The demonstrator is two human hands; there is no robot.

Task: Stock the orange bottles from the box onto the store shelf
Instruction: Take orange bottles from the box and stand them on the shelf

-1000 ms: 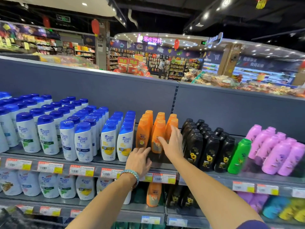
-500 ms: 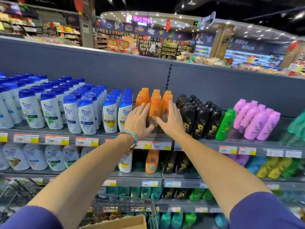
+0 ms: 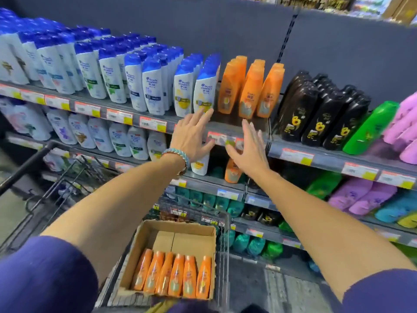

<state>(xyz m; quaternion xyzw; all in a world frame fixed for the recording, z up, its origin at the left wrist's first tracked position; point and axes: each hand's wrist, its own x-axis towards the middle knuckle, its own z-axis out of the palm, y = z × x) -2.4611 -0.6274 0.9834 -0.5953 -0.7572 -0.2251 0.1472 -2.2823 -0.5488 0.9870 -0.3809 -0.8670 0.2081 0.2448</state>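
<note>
Three rows of orange bottles (image 3: pixel 250 86) stand upright on the top shelf (image 3: pixel 228 128), between white bottles with blue caps and black bottles. Below, a cardboard box (image 3: pixel 144 240) in a shopping cart holds several orange bottles (image 3: pixel 173 274) lying side by side along its near wall. My left hand (image 3: pixel 194 136), with a braided wristband, is open in front of the shelf edge, just below and left of the orange rows. My right hand (image 3: pixel 250 150) is open too, fingers spread, a little below the shelved orange bottles. Neither hand holds anything.
White bottles with blue caps (image 3: pixel 144 82) fill the shelf to the left; black bottles (image 3: pixel 316 114), a green bottle (image 3: pixel 370 129) and pink bottles (image 3: pixel 406 127) stand to the right. The wire cart (image 3: pixel 223 245) and its handle (image 3: pixel 22 168) sit beneath my arms. Lower shelves carry more bottles.
Both hands have drawn back and down from the orange bottles on the shelf, which they were touching. The view has tilted down, bringing the box in the cart into sight.
</note>
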